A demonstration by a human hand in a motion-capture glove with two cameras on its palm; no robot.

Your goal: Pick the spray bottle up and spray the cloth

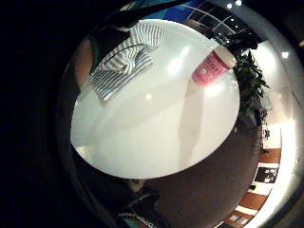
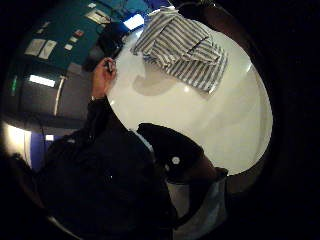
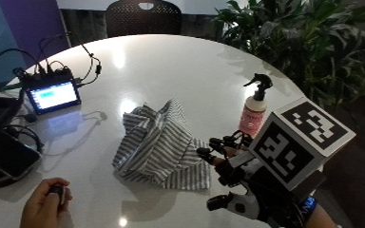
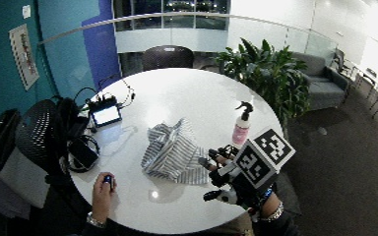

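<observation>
The pink spray bottle (image 3: 256, 112) stands upright on the round white desk (image 3: 170, 66), apart from the crumpled striped cloth (image 3: 160, 147) and untouched. The gloved right hand (image 3: 245, 183) hovers near the desk's edge between them, its fingers (image 3: 215, 153) relaxed and holding nothing. Judged from here, reaching for the bottle's neck under the black trigger, approaching from the cloth side, should keep it from tipping.

The outside view looks down from close behind the person, across the round tabletop (image 3: 170, 61) toward the plant (image 3: 302, 42). The wide outside view sits higher and farther back. Both palm views look down at the tabletop and share the striped cloth (image 1: 124, 57).
</observation>
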